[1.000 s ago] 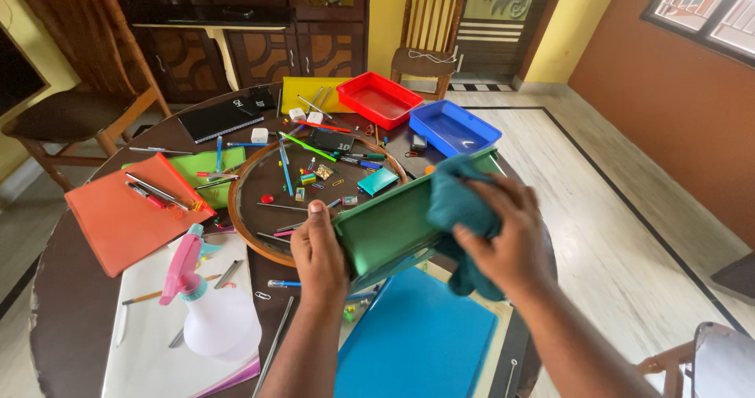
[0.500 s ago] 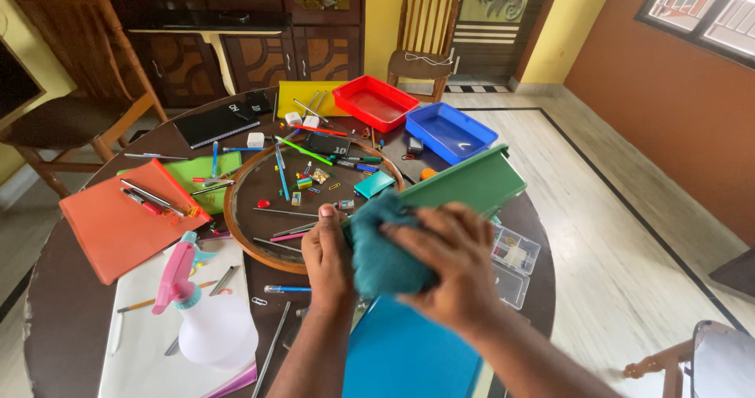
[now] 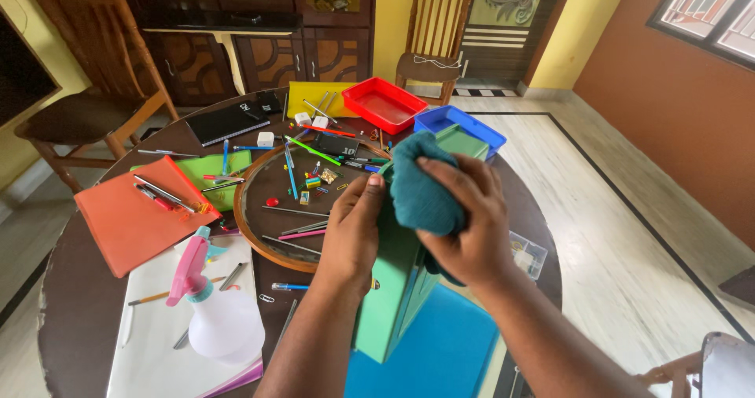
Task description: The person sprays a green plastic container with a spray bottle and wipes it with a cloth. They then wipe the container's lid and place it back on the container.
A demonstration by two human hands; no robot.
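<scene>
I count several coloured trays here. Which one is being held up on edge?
The green tray, gripped by the left hand; the red tray and blue tray lie flat.

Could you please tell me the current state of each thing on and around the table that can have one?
green tray: tipped up on edge, held.
teal cloth: bunched, pressed against the tray.
left hand: gripping the tray's side.
right hand: closed over the cloth.
spray bottle: upright on white paper.
red tray: flat, nothing visible inside.
blue tray: flat, partly hidden.
orange folder: closed, pens on top.
</scene>
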